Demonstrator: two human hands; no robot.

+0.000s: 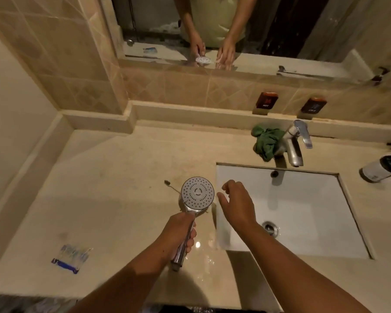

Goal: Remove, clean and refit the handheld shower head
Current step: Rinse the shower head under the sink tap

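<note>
On the beige countertop [111, 188], far left: one blue-and-clear packet [71, 259], lying flat.

Centre: one toothbrush [171, 185], its handle running behind the shower head [198, 192]. Shower heads: one, chrome, nozzle face turned up to the camera, held over the counter just left of the sink [314, 211]. Left hand [181, 233] is wrapped round its handle. Right hand [237, 204] holds nothing, fingers loosely spread, just beside the head's right rim and over the basin's left edge.

Right: one white rectangular sink, with one drain [269, 228] in its floor. Behind it, one green cloth [268, 141] is bunched against the base of one chrome faucet [295, 143].

Far right: one white bottle [379, 168] with a dark top.
</note>
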